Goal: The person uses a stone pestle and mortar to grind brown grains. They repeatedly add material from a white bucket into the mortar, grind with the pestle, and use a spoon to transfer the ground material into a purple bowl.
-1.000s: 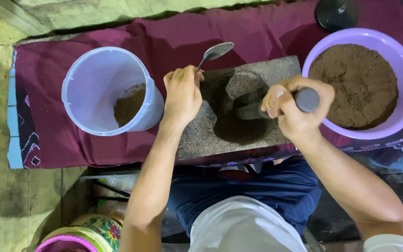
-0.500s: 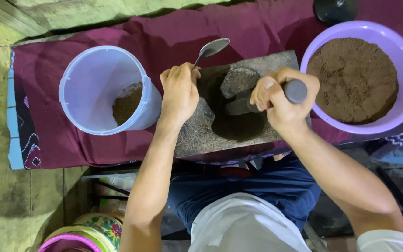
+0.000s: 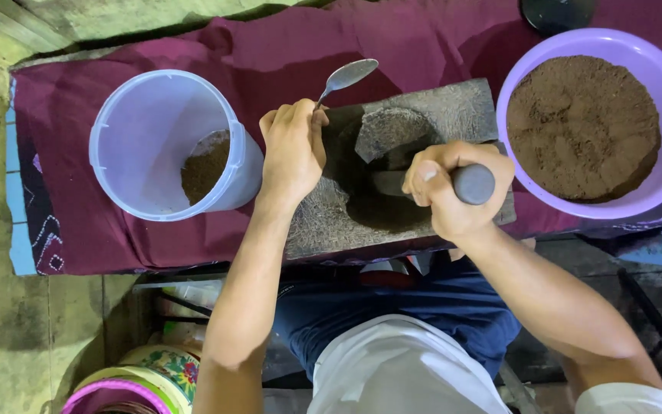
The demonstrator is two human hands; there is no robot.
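Note:
A grey stone mortar slab [image 3: 461, 115] with a dark hollow lies on a maroon cloth [image 3: 193, 46]. My right hand [image 3: 453, 192] grips a grey stone pestle [image 3: 473, 184] that reaches down into the hollow. My left hand [image 3: 293, 149] rests on the slab's left edge and holds a metal spoon [image 3: 346, 77], whose bowl points up and away from me.
A translucent white bucket [image 3: 158, 138] with a little brown powder stands left of the slab. A purple bowl [image 3: 653, 69] full of brown powder stands at the right. A dark round object [image 3: 557, 11] sits at the top edge. Colourful containers [image 3: 143, 376] stand on the floor at lower left.
My right hand has shifted with the pestle slightly left and down inside the hollow. My left hand with the spoon has stayed at the slab's left edge.

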